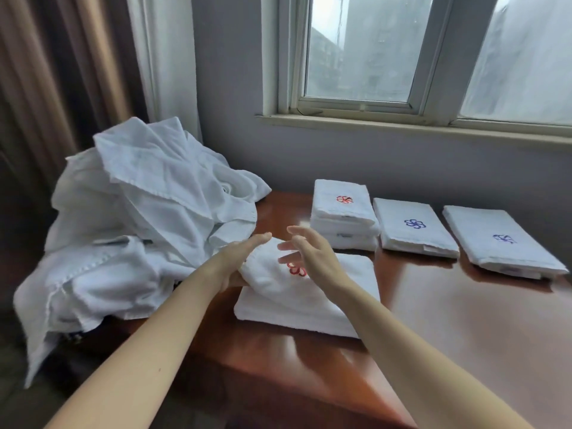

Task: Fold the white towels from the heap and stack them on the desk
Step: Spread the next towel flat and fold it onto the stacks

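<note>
The folded white terry towel with a red flower emblem [294, 300] lies at the centre of the frame on the glossy reddish-brown wooden bench [448, 320]. Your left hand [238, 264] touches its left edge, grip apart and fingers straight. Your right hand [309, 253], blurred, hovers just above it, grip apart too. The crumpled white towel heap [139, 212] sits at the left. A stack of folded white towels [340, 218] stands right of centre.

The heap [139, 205] is plain white. The near folded towel [294, 300] and the far stack [340, 212] are white with red flower emblems; the middle towel [411, 230] and rightmost towel [501, 243] carry blue ones. The worktop [464, 329] is reddish-brown.
</note>
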`<action>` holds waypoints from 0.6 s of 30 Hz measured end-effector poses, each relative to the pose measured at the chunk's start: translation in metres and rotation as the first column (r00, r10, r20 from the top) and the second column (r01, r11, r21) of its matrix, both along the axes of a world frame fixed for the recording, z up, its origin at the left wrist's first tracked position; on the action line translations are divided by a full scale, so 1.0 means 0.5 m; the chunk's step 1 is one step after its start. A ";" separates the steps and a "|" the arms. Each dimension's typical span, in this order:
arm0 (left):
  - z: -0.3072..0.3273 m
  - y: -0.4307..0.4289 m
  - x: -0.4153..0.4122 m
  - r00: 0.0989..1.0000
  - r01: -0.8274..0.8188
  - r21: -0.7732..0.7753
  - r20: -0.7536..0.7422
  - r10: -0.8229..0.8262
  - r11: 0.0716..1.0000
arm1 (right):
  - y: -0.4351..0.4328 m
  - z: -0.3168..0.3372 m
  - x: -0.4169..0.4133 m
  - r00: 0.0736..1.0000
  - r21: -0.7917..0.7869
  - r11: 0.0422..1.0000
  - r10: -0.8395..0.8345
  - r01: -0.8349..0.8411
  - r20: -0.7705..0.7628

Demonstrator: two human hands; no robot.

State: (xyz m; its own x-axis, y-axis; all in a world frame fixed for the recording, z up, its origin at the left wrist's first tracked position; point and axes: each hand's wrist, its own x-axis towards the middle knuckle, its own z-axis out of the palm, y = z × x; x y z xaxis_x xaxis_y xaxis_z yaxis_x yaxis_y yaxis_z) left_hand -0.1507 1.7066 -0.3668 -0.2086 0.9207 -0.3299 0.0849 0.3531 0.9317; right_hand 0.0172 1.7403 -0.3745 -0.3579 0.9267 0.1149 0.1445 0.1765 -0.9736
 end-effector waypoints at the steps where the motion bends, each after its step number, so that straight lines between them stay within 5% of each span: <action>1: -0.009 0.004 -0.009 0.998 0.013 0.025 -0.059 -0.011 1.000 | 0.005 -0.006 0.008 0.999 0.026 0.999 -0.047 0.047 0.023; 5: -0.028 0.019 -0.034 0.960 0.067 0.130 -0.279 -0.029 0.989 | 0.022 -0.019 0.049 0.929 0.188 0.976 -0.171 0.113 0.327; 9: -0.035 0.029 -0.041 0.865 0.085 0.078 -0.500 -0.035 0.993 | 0.028 -0.037 0.075 0.725 0.252 0.966 -0.130 -0.061 0.676; 14: -0.045 0.038 -0.040 0.665 0.055 0.035 -0.746 -0.010 0.998 | 0.025 -0.066 0.085 0.546 0.278 0.917 -0.083 -0.286 0.833; 18: -0.042 0.049 -0.008 0.507 0.006 0.021 -0.862 0.015 1.000 | 0.022 -0.086 0.079 0.504 0.309 0.905 -0.128 -0.293 0.854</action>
